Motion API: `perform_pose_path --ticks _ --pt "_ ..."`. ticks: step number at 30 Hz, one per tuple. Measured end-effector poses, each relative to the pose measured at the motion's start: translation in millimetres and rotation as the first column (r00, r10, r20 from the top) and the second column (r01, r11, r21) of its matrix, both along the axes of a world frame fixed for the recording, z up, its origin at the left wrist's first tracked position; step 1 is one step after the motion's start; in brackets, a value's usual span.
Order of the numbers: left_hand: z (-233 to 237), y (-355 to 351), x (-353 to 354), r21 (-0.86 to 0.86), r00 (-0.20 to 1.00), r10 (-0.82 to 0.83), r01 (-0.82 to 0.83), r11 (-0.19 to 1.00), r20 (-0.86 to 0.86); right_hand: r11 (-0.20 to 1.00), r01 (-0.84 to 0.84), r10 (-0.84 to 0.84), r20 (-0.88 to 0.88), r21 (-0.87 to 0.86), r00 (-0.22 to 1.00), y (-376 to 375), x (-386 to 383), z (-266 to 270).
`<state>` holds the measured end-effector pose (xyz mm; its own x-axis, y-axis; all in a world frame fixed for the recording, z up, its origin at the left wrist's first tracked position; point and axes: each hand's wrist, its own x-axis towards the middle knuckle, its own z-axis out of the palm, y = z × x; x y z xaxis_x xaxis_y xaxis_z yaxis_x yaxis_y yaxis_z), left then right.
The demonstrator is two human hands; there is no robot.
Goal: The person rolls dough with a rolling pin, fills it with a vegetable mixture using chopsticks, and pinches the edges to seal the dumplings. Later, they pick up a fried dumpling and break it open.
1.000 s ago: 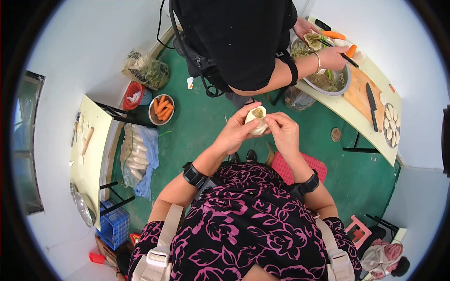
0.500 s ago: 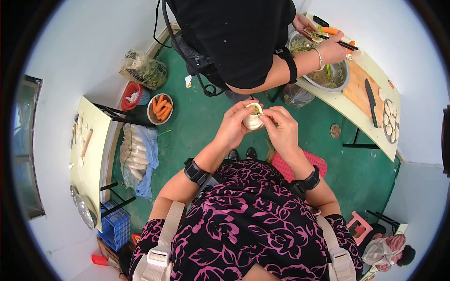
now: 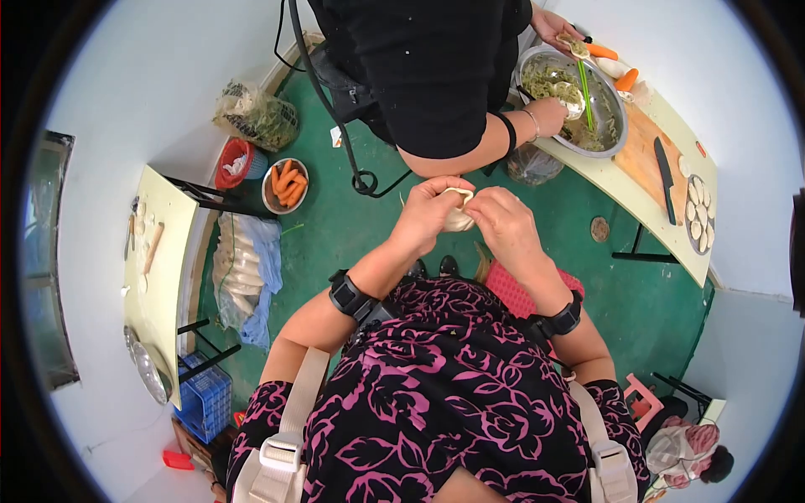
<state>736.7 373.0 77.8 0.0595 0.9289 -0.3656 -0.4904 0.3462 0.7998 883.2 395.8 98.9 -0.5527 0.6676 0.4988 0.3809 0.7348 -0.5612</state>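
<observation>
Between my hands, in front of my body, is a pale dough dumpling (image 3: 459, 220) with its edge partly gathered. My left hand (image 3: 426, 214) cups it from the left, the thumb lying near its rim. The fingers of my right hand (image 3: 503, 220) pinch the dough edge on the right side. The filling is hardly visible now, hidden by the dough and fingers. Both hands are over the green floor, away from either table.
A co-worker (image 3: 419, 75) in black stands ahead, hands at a steel bowl (image 3: 619, 126) of filling. The right table (image 3: 683, 251) bears a knife (image 3: 664, 180) and a plate of dumplings (image 3: 699, 214). A left table (image 3: 163, 293) holds a rolling pin (image 3: 154, 248). Carrots (image 3: 288, 184) fill a floor bowl.
The dumpling's opening looks narrower and my fingers have closed in around its rim. The co-worker's right hand has moved down into the bowl, from the chopsticks to a pale, spoon-like thing.
</observation>
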Motion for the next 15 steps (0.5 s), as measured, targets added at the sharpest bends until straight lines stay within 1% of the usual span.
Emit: perform_pose_path --ticks 3,6,9,12,15 --pt "12.6 1.2 0.5 -0.079 0.998 -0.069 0.068 0.995 -0.007 0.999 0.006 -0.005 0.005 -0.036 1.000 -0.1 2.8 1.7" --pt "16.9 0.5 -0.3 -0.075 0.997 -0.083 0.083 0.994 0.001 0.965 0.130 -0.157 -0.106 -0.229 0.982 -5.8 -2.6 2.1" --pt "19.5 0.0 -0.7 -0.100 0.995 -0.100 0.100 0.990 0.001 0.928 0.129 -0.170 -0.089 -0.350 0.981 -6.5 -1.5 1.0" --pt "11.9 -0.2 -1.1 -0.110 0.994 -0.107 0.110 0.988 0.033 0.969 0.069 -0.077 -0.024 -0.236 0.997 -2.5 3.0 -4.0" --pt "9.0 -1.0 -2.5 -0.104 0.985 -0.117 0.131 0.986 0.124 0.981 0.084 -0.084 0.008 -0.173 0.996 -2.0 5.6 -4.8"
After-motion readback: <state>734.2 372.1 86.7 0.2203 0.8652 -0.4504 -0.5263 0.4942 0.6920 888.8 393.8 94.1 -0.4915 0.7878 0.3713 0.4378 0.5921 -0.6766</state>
